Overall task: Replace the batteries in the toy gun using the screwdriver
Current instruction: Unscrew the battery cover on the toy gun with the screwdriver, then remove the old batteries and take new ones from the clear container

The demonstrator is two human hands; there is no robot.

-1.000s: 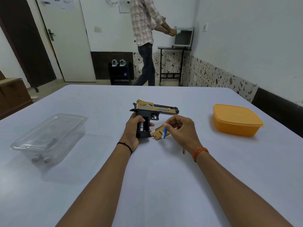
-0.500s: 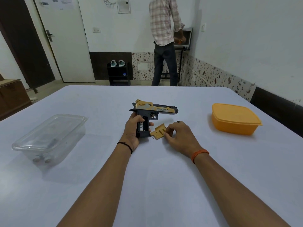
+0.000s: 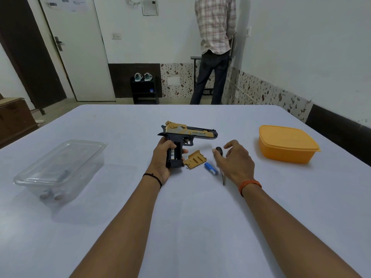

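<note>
I see the black and gold plastic toy gun (image 3: 186,135) mid-bench, its grip gripped by my left hand (image 3: 162,159). Beside it lie a ridged gold cover (image 3: 195,159) and a small blue battery (image 3: 210,168). My right hand (image 3: 233,159) hovers loose over the dark-handled screwdriver (image 3: 219,152). The pale bench (image 3: 180,207) has wide bare room around them.

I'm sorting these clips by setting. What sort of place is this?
Probably a plain room in a home or hostel: a door, shoes on a small rack, and a large cloth-covered table.
</note>
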